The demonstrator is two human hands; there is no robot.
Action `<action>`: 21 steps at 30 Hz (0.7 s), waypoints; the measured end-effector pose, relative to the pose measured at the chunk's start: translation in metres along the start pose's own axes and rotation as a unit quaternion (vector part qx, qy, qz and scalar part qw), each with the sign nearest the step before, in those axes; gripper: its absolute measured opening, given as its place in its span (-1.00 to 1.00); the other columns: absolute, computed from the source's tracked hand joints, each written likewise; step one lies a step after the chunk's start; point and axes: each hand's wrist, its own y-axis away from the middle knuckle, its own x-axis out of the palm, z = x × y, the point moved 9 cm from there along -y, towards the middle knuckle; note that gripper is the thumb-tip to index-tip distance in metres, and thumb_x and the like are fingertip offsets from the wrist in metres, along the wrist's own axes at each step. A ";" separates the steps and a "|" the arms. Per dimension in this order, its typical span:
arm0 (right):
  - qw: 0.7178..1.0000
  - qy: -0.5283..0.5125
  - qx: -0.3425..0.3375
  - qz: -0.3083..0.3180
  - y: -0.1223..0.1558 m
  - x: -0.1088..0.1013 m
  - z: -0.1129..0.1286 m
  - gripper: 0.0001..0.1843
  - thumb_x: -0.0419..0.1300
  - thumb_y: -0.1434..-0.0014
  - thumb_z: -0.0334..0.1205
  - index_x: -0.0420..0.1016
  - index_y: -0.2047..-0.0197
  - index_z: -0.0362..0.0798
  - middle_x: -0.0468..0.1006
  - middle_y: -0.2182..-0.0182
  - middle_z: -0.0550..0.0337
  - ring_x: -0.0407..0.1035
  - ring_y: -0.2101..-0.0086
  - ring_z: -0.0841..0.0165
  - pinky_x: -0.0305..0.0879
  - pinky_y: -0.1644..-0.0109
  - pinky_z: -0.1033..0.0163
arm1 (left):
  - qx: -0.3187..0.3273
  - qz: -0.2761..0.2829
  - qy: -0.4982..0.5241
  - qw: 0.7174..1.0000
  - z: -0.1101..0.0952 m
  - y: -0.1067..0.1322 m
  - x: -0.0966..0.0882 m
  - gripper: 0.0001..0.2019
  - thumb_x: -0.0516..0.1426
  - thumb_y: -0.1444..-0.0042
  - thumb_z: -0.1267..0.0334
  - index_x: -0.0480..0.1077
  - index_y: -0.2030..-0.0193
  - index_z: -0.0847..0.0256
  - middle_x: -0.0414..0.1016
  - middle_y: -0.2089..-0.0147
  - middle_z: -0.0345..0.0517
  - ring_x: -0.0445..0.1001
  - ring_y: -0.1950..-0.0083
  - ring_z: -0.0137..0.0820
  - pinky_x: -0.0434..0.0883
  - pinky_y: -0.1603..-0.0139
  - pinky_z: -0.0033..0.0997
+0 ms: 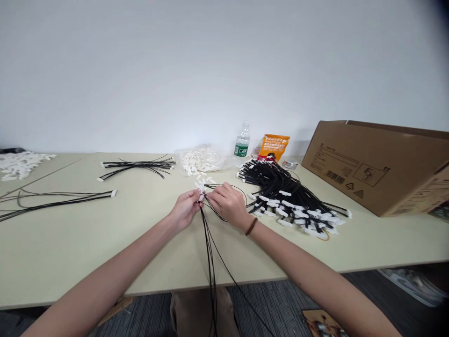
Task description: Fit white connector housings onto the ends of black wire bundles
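Observation:
My left hand (pixel 186 209) pinches a white plastic connector (pixel 201 197) above the table. Black wires (pixel 207 243) run from the connector down over the table's front edge. Close beside it, my right hand (pixel 227 204) has its fingers closed around one or more thin black wires near the connector; the fingertips are partly hidden. Just beyond both hands lie several loose white connectors (pixel 210 180).
A clear bag of white connectors (pixel 199 159) lies behind my hands. To the right are a big pile of wire harnesses (pixel 280 187), a bottle (pixel 242 142), an orange packet (pixel 274 147) and a cardboard box (pixel 372 166). Wire bundles (pixel 140 164) and white parts (pixel 21 164) lie left.

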 end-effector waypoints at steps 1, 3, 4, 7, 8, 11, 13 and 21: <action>1.000 0.003 0.001 -0.001 0.000 0.000 0.000 -0.83 0.07 -0.19 -0.29 0.44 0.40 -0.06 0.41 0.50 0.19 0.16 0.39 0.38 0.06 0.36 0.29 | 0.000 0.006 -0.004 1.000 0.000 0.001 0.002 -0.87 0.22 0.09 0.33 0.39 0.45 0.39 0.33 0.47 -0.16 0.23 0.50 -0.62 0.19 0.51 -0.59; 1.000 0.005 0.000 -0.003 0.000 0.000 0.000 -0.82 0.07 -0.19 -0.30 0.44 0.42 -0.06 0.40 0.52 0.19 0.15 0.40 0.38 0.05 0.37 0.29 | 0.005 0.015 -0.009 1.000 0.000 0.002 0.005 -0.84 0.24 0.12 0.30 0.40 0.45 0.38 0.33 0.47 -0.17 0.23 0.49 -0.62 0.19 0.50 -0.59; 1.000 0.003 0.000 -0.003 0.000 0.000 0.000 -0.81 0.07 -0.19 -0.30 0.44 0.43 -0.07 0.40 0.53 0.20 0.15 0.41 0.38 0.05 0.37 0.29 | 0.007 0.016 -0.011 1.000 0.000 0.003 0.005 -0.82 0.25 0.13 0.29 0.40 0.45 0.37 0.34 0.47 -0.17 0.23 0.49 -0.62 0.19 0.50 -0.59; 1.000 -0.003 0.000 -0.001 0.000 0.001 -0.001 -0.80 0.06 -0.19 -0.31 0.43 0.43 -0.07 0.40 0.54 0.20 0.15 0.42 0.39 0.04 0.38 0.29 | 0.017 0.014 -0.023 1.000 -0.002 0.004 0.005 -0.78 0.28 0.18 0.25 0.40 0.45 0.37 0.34 0.46 -0.18 0.23 0.48 -0.61 0.19 0.49 -0.58; 1.000 -0.004 0.000 0.000 0.001 0.001 0.000 -0.80 0.06 -0.19 -0.31 0.43 0.44 -0.07 0.40 0.54 0.21 0.15 0.42 0.39 0.03 0.38 0.29 | 0.021 0.013 -0.027 0.999 -0.003 0.005 0.006 -0.77 0.28 0.19 0.23 0.41 0.45 0.36 0.34 0.46 -0.18 0.23 0.47 -0.61 0.19 0.49 -0.58; 1.000 -0.006 -0.003 0.003 0.002 0.002 0.001 -0.80 0.06 -0.19 -0.31 0.43 0.44 -0.06 0.40 0.53 0.21 0.14 0.42 0.39 0.02 0.39 0.29 | 0.037 0.013 -0.037 0.999 -0.006 0.007 0.006 -0.74 0.29 0.21 0.19 0.41 0.45 0.36 0.34 0.46 -0.18 0.23 0.46 -0.60 0.18 0.49 -0.58; 1.000 -0.005 0.000 0.002 0.003 0.003 0.000 -0.80 0.06 -0.20 -0.30 0.43 0.43 -0.06 0.40 0.53 0.21 0.13 0.42 0.39 0.01 0.39 0.28 | 0.041 0.012 -0.039 0.998 -0.006 0.007 0.006 -0.72 0.29 0.23 0.17 0.42 0.46 0.36 0.34 0.46 -0.17 0.23 0.45 -0.59 0.19 0.48 -0.58; 1.000 0.008 0.008 0.000 0.006 0.006 0.000 -0.80 0.05 -0.21 -0.29 0.43 0.41 -0.06 0.39 0.53 0.21 0.14 0.41 0.39 0.00 0.39 0.28 | 0.047 0.022 -0.042 0.998 -0.006 0.007 0.007 -0.74 0.28 0.20 0.18 0.42 0.44 0.36 0.34 0.46 -0.17 0.24 0.45 -0.58 0.19 0.47 -0.56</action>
